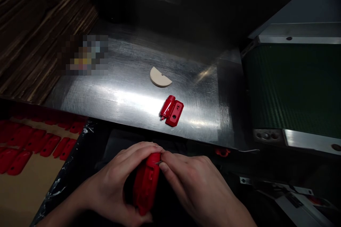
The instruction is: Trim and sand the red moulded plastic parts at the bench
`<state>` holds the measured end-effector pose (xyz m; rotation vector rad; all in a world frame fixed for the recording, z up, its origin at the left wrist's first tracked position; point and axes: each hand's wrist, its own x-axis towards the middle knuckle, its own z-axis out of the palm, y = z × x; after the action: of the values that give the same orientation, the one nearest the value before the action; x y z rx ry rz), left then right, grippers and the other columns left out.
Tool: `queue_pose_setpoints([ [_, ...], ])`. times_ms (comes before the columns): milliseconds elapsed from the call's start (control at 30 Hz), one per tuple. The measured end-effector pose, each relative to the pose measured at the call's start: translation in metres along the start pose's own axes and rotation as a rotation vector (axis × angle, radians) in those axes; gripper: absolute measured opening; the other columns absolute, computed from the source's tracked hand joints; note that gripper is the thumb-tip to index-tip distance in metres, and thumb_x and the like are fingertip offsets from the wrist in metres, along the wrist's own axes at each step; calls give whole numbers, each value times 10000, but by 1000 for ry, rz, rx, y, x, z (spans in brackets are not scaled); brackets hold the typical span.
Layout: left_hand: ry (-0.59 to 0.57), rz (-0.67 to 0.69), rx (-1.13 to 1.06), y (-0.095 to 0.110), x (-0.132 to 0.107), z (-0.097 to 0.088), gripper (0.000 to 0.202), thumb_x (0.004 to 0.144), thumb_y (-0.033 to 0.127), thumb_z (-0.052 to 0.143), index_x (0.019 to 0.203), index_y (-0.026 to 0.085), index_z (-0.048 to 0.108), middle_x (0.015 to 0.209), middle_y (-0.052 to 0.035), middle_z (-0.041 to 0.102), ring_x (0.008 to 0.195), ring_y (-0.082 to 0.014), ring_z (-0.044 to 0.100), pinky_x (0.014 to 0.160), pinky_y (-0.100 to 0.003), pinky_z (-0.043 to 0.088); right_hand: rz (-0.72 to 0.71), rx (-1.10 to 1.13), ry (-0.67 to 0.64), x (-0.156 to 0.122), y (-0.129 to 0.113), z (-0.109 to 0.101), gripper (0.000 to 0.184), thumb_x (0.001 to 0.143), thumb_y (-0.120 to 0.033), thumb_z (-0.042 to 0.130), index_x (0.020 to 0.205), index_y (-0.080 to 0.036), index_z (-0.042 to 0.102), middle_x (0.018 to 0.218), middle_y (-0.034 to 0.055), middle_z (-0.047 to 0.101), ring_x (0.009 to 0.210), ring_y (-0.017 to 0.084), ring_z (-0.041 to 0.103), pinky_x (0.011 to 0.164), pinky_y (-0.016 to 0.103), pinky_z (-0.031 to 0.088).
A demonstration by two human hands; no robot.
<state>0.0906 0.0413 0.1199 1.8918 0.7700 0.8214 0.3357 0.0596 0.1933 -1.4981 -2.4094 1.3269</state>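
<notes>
My left hand (114,179) is wrapped around a red plastic part (146,186), held on edge below the table's front edge. Between the thumb and fingers of my right hand (193,175) is a small thin metal blade (159,162). Its tip meets the upper end of the red part; the rest of the blade is hidden by my fingers. Beyond my hands, a glossy red cylindrical piece (168,106) lies against a flat red plastic piece (176,114) with a hole in it. A beige half-disc (160,79) rests farther back.
The metal table (125,106) spans the middle. Stacked cardboard (39,35) stands on the left, above several red plastic parts (34,140) laid out on a tan surface. A green conveyor belt (293,88) runs at the right. A blurred-out patch covers something at the table's left.
</notes>
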Motion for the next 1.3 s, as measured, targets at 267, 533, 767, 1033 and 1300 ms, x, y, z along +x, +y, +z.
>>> queue_pose_setpoints([
  [267, 13, 9, 8, -3, 3, 1, 1179, 630, 332, 937, 1648, 242, 350, 1539, -156, 617, 1390, -376, 633, 1168, -435, 560, 4, -2, -26, 2, 1, 2, 408, 1158, -420, 283, 1088, -271, 656, 900, 10, 746, 699, 188, 704, 625, 314, 440],
  [533, 43, 31, 37, -3, -1, 1, 1145, 669, 411, 935, 1646, 249, 361, 1492, -154, 663, 1342, -370, 678, 1151, -434, 577, -16, -24, -30, 3, 1, 4, 439, 1160, -443, 263, 1059, -268, 653, 858, 0, 732, 647, 181, 680, 585, 321, 398],
  [767, 30, 31, 32, -2, -1, 0, 1158, 645, 387, 941, 1640, 244, 365, 1492, -153, 659, 1352, -362, 669, 1154, -431, 572, -21, -30, -27, 1, 0, 5, 407, 1161, -442, 285, 1054, -271, 639, 858, -10, 729, 647, 174, 669, 584, 317, 379],
  [1033, 27, 48, -4, -1, -5, 1, 1176, 645, 360, 952, 1642, 210, 345, 1527, -172, 620, 1390, -356, 633, 1188, -451, 548, 27, 38, -65, -1, -7, 3, 412, 1157, -456, 270, 1036, -277, 620, 881, -3, 731, 681, 183, 673, 621, 319, 406],
  [1300, 17, 51, 4, 1, 3, -2, 1107, 692, 281, 930, 1625, 159, 347, 1541, -205, 587, 1463, -351, 563, 1243, -476, 499, -3, 393, 77, -1, -1, 4, 324, 1152, -453, 402, 961, -274, 593, 880, -66, 662, 736, 108, 603, 672, 270, 398],
])
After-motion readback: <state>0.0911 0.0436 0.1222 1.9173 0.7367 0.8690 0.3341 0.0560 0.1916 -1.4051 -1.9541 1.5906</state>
